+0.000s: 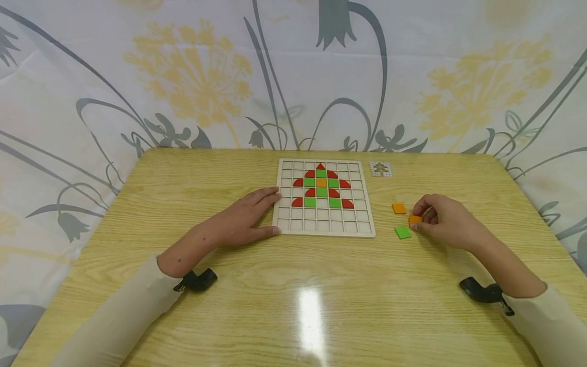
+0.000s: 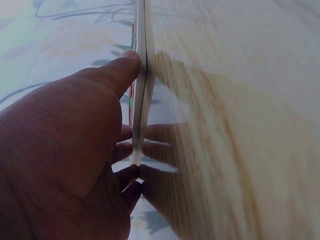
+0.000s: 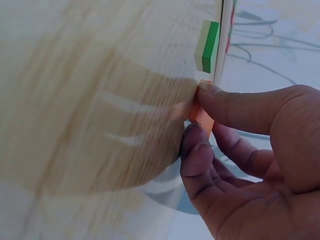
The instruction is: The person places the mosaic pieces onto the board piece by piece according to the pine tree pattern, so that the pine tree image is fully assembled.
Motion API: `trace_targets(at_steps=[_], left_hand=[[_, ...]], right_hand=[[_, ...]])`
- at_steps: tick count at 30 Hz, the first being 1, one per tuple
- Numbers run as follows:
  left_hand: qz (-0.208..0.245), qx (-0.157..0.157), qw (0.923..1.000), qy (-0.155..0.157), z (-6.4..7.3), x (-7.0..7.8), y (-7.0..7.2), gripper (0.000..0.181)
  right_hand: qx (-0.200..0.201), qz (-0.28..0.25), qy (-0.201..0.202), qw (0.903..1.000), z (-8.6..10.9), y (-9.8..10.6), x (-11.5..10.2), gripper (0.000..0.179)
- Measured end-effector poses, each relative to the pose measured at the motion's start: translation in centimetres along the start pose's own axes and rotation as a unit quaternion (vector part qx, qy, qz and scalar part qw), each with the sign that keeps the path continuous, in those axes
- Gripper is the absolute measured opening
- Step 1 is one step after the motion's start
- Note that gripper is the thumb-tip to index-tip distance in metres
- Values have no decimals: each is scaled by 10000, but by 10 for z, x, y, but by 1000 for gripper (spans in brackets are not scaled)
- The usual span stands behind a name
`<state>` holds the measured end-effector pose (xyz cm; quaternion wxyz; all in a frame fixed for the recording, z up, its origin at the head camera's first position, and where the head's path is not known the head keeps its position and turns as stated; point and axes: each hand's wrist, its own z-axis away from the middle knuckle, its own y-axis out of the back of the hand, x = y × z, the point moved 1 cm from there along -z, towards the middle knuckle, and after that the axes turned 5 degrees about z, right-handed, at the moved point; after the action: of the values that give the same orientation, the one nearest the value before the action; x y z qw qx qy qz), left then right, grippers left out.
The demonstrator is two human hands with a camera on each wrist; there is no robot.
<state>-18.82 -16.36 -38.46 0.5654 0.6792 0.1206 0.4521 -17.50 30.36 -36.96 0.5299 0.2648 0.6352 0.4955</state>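
A square wooden grid board lies on the table, with red, green and orange tiles set in some cells in a tree-like pattern. My left hand rests at the board's left side, its thumb and extended fingertips touching the edge; the left wrist view shows the thumb against it. To the right of the board, my right hand pinches an orange square tile between thumb and fingers, low over the table. Beside it lie another orange tile and a green square tile, which also appears in the right wrist view.
A small pattern card lies past the board's far right corner. The wooden table ends at a flower-printed cloth behind it. Black wrist-worn devices sit near both sleeve cuffs.
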Motion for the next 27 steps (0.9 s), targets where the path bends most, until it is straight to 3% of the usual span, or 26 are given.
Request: trace_targets(at_steps=[11, 27], left_hand=[[8, 9, 10000, -27, 0, -2, -1, 83], [19, 20, 10000, 0, 0, -1, -1, 83]], right_hand=[[263, 67, 130, 9995, -1, 1, -6, 10], [308, -558, 432, 9970, -18, -4, -50, 8]])
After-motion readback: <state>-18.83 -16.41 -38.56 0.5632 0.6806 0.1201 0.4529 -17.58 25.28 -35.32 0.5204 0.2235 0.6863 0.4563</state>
